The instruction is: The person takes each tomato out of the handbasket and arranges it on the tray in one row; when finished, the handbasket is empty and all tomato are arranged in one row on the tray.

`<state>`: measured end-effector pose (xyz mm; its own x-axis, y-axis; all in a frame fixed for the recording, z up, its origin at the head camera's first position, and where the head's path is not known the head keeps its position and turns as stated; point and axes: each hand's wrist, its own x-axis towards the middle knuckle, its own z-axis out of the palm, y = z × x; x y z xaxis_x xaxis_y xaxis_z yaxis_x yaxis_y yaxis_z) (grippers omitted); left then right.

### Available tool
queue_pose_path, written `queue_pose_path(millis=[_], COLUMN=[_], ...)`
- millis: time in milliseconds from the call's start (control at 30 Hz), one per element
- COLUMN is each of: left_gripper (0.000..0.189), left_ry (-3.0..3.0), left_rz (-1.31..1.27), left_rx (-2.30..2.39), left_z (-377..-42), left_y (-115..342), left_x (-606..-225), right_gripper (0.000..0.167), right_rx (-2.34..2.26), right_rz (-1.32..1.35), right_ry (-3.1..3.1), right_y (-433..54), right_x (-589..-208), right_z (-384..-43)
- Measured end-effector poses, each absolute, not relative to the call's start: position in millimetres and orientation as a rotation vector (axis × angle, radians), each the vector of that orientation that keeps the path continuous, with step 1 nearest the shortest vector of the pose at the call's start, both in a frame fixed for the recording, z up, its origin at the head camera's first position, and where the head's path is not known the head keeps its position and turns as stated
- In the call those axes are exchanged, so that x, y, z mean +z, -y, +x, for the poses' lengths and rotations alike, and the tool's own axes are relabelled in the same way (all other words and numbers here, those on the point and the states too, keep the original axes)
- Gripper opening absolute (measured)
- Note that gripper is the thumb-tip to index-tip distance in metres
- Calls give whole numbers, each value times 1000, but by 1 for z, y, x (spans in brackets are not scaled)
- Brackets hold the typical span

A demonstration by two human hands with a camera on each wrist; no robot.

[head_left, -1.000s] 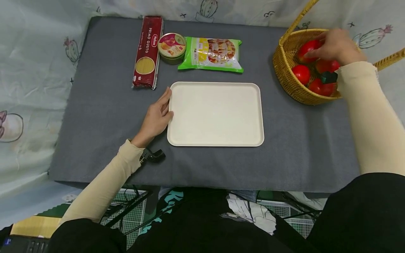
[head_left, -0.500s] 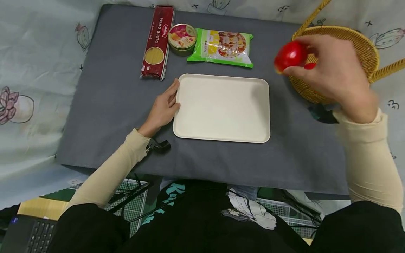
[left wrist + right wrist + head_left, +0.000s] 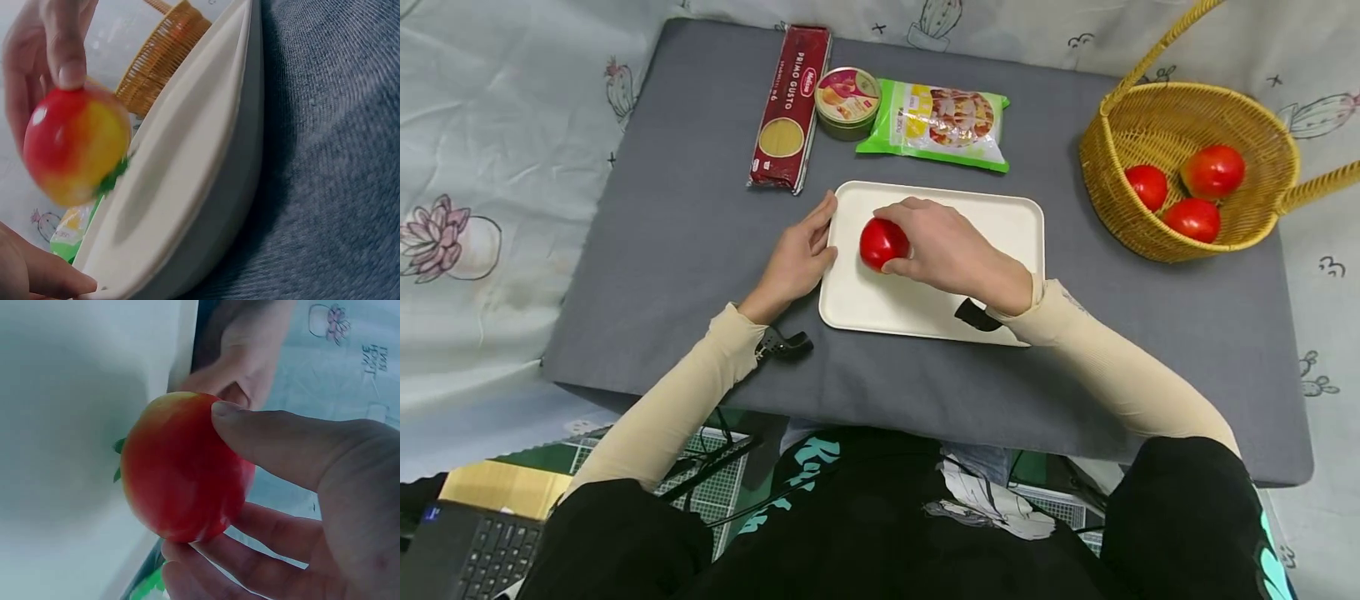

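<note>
My right hand (image 3: 951, 250) holds a red tomato (image 3: 882, 244) over the left half of a cream tray (image 3: 880, 308). In the right wrist view, the thumb lies on one side of the tomato (image 3: 184, 469) and the fingers on the other. Its green leafy top faces down toward the tray, and a yellow patch shows in the left wrist view. A gap shows there between the tomato (image 3: 78, 147) and the tray. My left hand (image 3: 797, 262) holds the tray's left edge, thumb on the rim; its other fingers are partly hidden.
A wicker basket (image 3: 1101, 171) with 3 red fruits stands at the back right, its handle folded outward. Behind the tray lie a dark red spaghetti pack (image 3: 790, 108), a round can (image 3: 847, 100) and a green-and-white food bag (image 3: 943, 125). Grey cloth (image 3: 685, 217) covers the table.
My right hand has taken the tomato out of the basket and carried it left over the tray. The left hand has stayed at the tray's left edge.
</note>
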<state>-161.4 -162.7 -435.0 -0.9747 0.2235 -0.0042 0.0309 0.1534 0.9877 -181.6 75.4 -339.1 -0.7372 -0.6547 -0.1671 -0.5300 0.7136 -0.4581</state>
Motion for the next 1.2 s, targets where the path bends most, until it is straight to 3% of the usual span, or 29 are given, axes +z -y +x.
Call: queue_pose_path(millis=[300, 800, 1000, 1200], left_gripper=[68, 68, 68, 68], left_ry=[-2241, -2204, -2182, -2166], left_rz=[258, 242, 248, 234], left_rx=[1983, 2013, 2039, 2060], left_z=[-162, -162, -163, -164], left_y=[164, 162, 159, 161], left_x=[-435, -438, -439, -443], right_gripper=[64, 69, 73, 70], right_rx=[-508, -448, -477, -574], right_rz=[-984, -966, -903, -818], right_ry=[-2609, -2696, -2696, -2776], right_y=[-49, -49, -66, -119], right_x=[-353, -357, -344, -313], right_z=[-187, -181, -181, -191])
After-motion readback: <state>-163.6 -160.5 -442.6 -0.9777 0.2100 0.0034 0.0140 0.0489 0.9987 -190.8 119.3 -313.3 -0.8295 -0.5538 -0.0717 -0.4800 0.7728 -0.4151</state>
